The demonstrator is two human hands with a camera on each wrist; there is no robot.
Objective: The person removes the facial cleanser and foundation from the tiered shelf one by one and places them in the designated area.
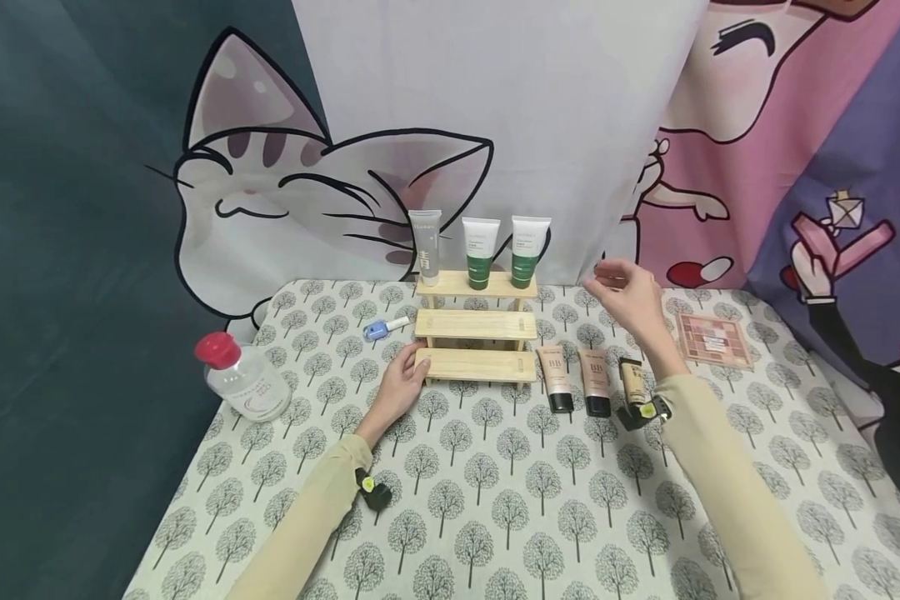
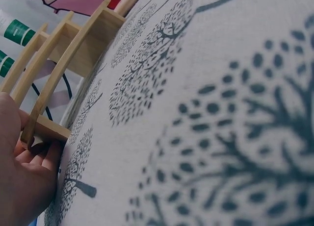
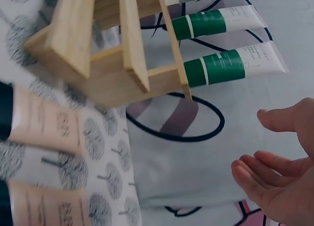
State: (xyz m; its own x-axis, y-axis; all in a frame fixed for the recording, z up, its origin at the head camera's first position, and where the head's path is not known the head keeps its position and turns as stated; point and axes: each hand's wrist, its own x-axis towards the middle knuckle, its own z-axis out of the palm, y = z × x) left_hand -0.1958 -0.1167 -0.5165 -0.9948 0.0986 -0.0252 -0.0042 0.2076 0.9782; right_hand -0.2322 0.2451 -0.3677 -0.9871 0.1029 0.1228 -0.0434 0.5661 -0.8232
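Note:
A three-tier wooden display stand (image 1: 476,364) rests on the tree-print cloth. My left hand (image 1: 397,385) grips the left end of its lowest step, thumb on top and fingers curled beneath, as the left wrist view shows. On the top step stand a grey tube (image 1: 427,250) and two white-and-green tubes, one in the middle (image 1: 479,257) and one at the right (image 1: 526,254). My right hand (image 1: 633,302) is raised in the air to the right of the stand. In the right wrist view, nothing lies between its spread thumb and loosely bent fingers (image 3: 267,179).
Right of the stand lie two beige BB cream tubes (image 1: 555,375) and a small black-capped gold tube (image 1: 633,382). A makeup palette (image 1: 715,340) lies farther right. On the left are a small blue bottle (image 1: 377,331) with a white cap and a clear red-capped bottle (image 1: 251,383).

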